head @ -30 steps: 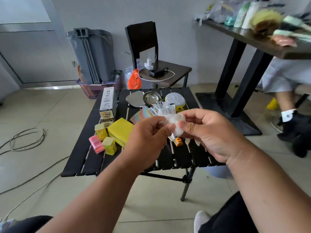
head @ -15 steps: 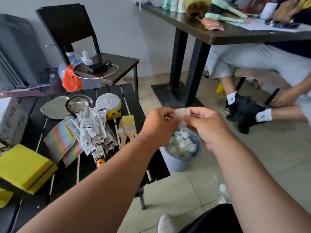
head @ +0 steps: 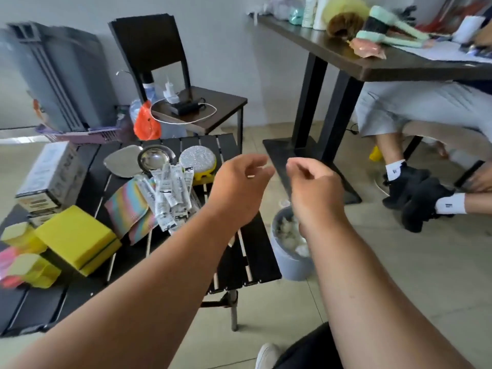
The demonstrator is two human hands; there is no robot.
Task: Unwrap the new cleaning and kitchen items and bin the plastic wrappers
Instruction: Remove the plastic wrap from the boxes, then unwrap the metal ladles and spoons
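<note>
In the middle of the frame, you are holding your left hand (head: 241, 186) and right hand (head: 314, 186) side by side and apart, fingers loosely curled, gripping nothing. Below your right wrist, the grey bin (head: 291, 259) is standing on the floor just beside the black slatted table (head: 247, 265), with crumpled clear wrappers (head: 286, 230) lying inside it. At centre left, wrapped packets (head: 170, 193) are piling on a rainbow cloth (head: 130, 209). At lower left, a yellow sponge (head: 77, 239) is sitting on the table.
</note>
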